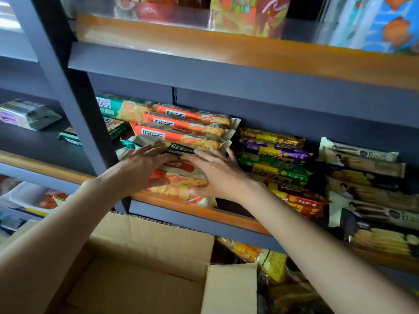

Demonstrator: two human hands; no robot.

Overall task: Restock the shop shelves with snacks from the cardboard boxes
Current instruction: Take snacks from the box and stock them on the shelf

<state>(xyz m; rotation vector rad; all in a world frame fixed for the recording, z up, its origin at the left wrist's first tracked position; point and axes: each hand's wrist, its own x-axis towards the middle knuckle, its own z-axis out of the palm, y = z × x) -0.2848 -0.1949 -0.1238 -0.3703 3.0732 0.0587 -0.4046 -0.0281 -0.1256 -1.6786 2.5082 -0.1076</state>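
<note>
A dark blue-grey metal shelving unit [226, 71] filled the view, its boards edged along the front with warm orange-brown wooden trim [226, 45]. A thick slanted upright post [74, 91] divided the bay on the left from the main one. A slotted vertical rail [174, 96] ran down the dark back panel [294, 105]. At the upper left, beyond the post, a bright pale patch [9, 19] showed blurred daylight. Soft light glinted off the trim.
</note>
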